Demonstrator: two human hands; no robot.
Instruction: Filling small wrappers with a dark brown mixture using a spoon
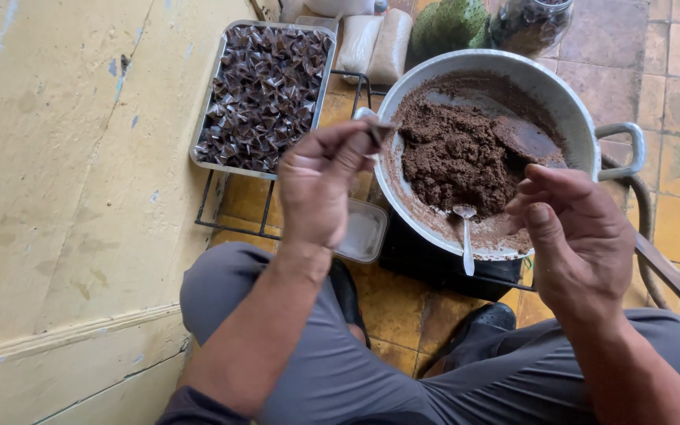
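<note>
While left hand (320,185) pinched small wrapped piece (373,130) between thumb and fingers, piece sat above near-left rim of big metal bowl (584,118). Right hand (576,228) hovered over bowl's near edge, fingers curled loosely; whether it held anything could not be told. Bowl held brown paste (458,157); white plastic spoon (466,236) leaned on inner wall. Metal tray (206,118) of dark folded wrapped pieces lay left of bowl on wire rack (234,224). Small clear tub (364,232) sat below left hand. Grey-trousered knees framed tiled floor.

Left hand (320,185) pinching a small wrap (373,126), pan (584,118) of brown paste (458,157) (spoon (466,236) inside)
</note>
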